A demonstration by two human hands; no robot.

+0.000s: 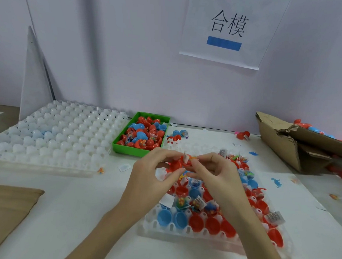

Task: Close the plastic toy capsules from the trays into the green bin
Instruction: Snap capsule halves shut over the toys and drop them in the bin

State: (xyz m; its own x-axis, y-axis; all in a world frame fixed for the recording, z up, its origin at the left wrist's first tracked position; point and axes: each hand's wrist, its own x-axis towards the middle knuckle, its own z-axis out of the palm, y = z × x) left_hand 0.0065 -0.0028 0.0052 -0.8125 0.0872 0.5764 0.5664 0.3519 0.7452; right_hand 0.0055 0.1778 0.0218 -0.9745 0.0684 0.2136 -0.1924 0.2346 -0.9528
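Progress is looking partial: our left hand (154, 168) and right hand (213, 171) are pinching a red plastic capsule half (186, 160) at centre frame, above the half-full white tray (180, 228), while the green plastic bin (125, 146) is already holding many.

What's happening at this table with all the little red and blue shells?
A person is assembling plastic toy capsules. Both hands, the left hand and the right hand, hold a red capsule between their fingers, above a white tray filled with open red and blue halves and small packets. Beyond the hands, a green bin already holds many red and blue capsules. To the left lies a stack of upturned white trays, and a torn cardboard box sits at the right.
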